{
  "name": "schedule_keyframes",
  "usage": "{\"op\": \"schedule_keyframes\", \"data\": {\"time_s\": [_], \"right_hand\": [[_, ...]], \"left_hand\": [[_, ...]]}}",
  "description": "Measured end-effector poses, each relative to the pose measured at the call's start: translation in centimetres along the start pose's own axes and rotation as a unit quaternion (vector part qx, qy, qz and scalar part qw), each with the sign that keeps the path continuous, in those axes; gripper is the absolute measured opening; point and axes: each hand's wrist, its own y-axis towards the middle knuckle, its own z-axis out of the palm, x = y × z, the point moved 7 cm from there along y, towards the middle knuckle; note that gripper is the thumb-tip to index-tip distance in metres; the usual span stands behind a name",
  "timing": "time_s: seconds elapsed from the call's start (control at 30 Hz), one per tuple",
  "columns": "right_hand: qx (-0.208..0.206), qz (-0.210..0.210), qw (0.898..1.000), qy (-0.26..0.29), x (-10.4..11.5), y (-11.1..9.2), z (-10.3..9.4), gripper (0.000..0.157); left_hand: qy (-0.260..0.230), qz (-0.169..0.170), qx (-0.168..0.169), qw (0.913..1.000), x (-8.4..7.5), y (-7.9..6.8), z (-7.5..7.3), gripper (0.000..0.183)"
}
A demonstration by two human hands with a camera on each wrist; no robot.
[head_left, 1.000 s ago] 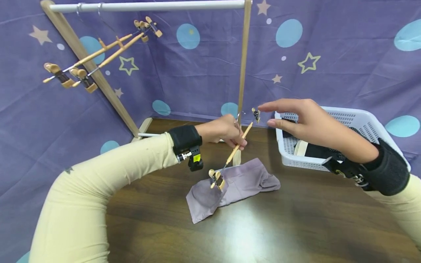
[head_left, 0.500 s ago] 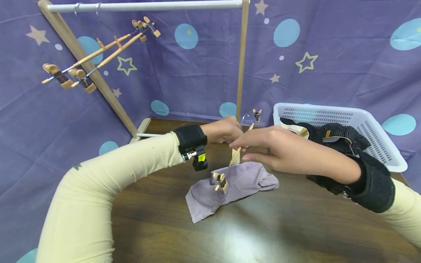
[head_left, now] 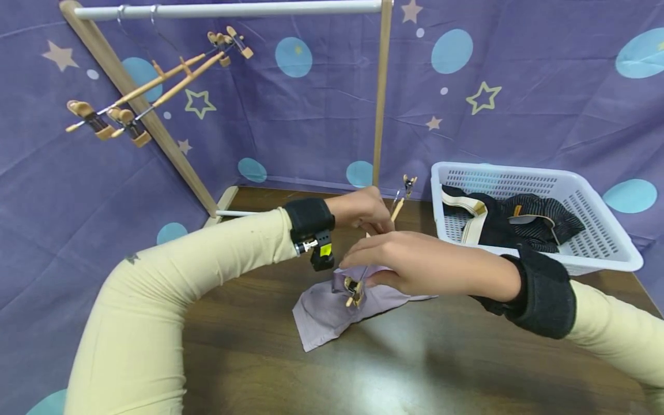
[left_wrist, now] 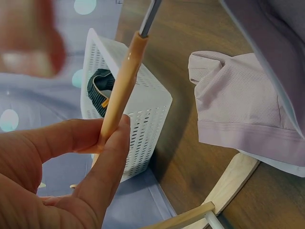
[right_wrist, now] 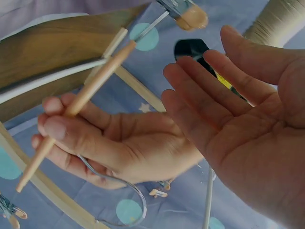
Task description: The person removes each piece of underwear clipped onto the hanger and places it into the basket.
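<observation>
My left hand [head_left: 365, 210] pinches the wooden bar of a clip hanger [head_left: 397, 208] between thumb and fingers; the bar [left_wrist: 119, 90] runs steeply through the left wrist view. One clip [head_left: 354, 292] hangs low over a mauve garment [head_left: 332, 317] on the table, the other stands up at the far end. Whether the low clip grips the cloth cannot be told. Beside that clip is my right hand [head_left: 410, 262]. In the right wrist view its fingers [right_wrist: 205, 105] are extended, with nothing held. Part of the garment [left_wrist: 238, 95] shows a flat band; another part rises close to the camera.
A white basket [head_left: 596, 262] with dark clothes [head_left: 524, 222] stands at the right. Two more clip hangers [head_left: 176, 80] hang from the white rod [head_left: 228, 8] of a wooden rack at the left. A purple patterned curtain closes off the back.
My right hand has come from near the hanger's far clip, leftward and down to the near clip. My left hand, still holding the hanger, has shifted slightly right and down.
</observation>
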Motion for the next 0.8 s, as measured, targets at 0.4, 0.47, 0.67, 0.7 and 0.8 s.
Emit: {"op": "schedule_keyframes", "data": {"time_s": [0.4,0.47,0.67,0.7,0.8], "right_hand": [[0.049,0.009,0.998,-0.039,-0.5,0.2,3.1,0.047],[0.053,0.01,0.998,-0.041,-0.5,0.1,3.3,0.047],[0.047,0.009,0.998,-0.032,-0.6,0.0,3.5,0.045],[0.047,0.009,0.998,-0.028,-0.6,0.0,3.5,0.044],[0.044,0.012,0.999,-0.017,-0.6,0.0,3.5,0.041]], "left_hand": [[-0.075,0.006,0.022,0.9969,0.1,0.3,0.6,0.01],[-0.08,0.01,0.026,0.9964,0.0,0.3,0.7,0.013],[-0.087,0.015,0.025,0.9958,0.0,0.4,0.6,0.018],[-0.09,0.015,0.026,0.9955,0.1,0.4,0.6,0.018],[-0.097,0.016,0.029,0.9947,0.1,0.4,0.6,0.018]]}}
